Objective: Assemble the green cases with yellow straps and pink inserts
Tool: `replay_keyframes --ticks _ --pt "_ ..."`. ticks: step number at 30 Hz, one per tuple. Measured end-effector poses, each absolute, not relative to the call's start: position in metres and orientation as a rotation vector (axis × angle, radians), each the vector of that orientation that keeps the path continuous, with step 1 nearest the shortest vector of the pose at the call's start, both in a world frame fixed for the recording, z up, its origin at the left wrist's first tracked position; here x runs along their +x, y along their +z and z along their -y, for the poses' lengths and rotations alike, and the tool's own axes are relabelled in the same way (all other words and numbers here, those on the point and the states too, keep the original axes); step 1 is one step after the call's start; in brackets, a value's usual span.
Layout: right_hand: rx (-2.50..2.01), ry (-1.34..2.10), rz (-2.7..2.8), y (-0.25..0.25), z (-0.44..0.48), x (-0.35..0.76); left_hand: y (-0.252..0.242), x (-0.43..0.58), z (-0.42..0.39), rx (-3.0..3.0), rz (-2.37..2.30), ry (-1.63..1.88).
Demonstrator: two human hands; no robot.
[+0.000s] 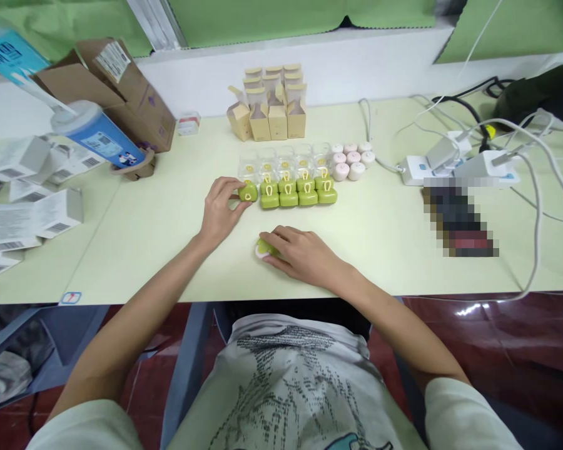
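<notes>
"Two pieces are in hand. Landmark: the green rows (289,199). Report the right hand (303,253)."

"Thumb and fingers grasp the green-and-white piece (263,247), on the near side of the rows, by their left end. It lies leftward of the knuckles; this hand is the nearer one."

"And the left hand (219,209)?"

"It pinches a green case (249,190) just left of the rows, the case lying rightward at the fingertips."

"Which way do they point?"

"The piece's pale end points left and nearward; fingers hide its long axis. The case's pale ring faces nearward; long axis not determinable"
</notes>
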State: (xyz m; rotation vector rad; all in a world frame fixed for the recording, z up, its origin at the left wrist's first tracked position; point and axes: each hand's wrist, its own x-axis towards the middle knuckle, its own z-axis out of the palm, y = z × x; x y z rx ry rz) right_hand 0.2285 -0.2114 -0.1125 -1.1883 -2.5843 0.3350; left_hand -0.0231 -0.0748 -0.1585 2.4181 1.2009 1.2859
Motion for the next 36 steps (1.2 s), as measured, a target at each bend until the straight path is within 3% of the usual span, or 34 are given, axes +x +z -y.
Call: replay_keyframes --ticks 23,36 --pt "-1.191 0.323 2.582 -0.1134 0.2121 0.2275 -0.1567 -0.025 0.0704 2.551 -1.233 1.148" --pt "-1.211 0.346 2.596 -0.1105 0.2117 0.2269 -0.1523 -0.0267 0.0704 2.239 -1.27 1.121"
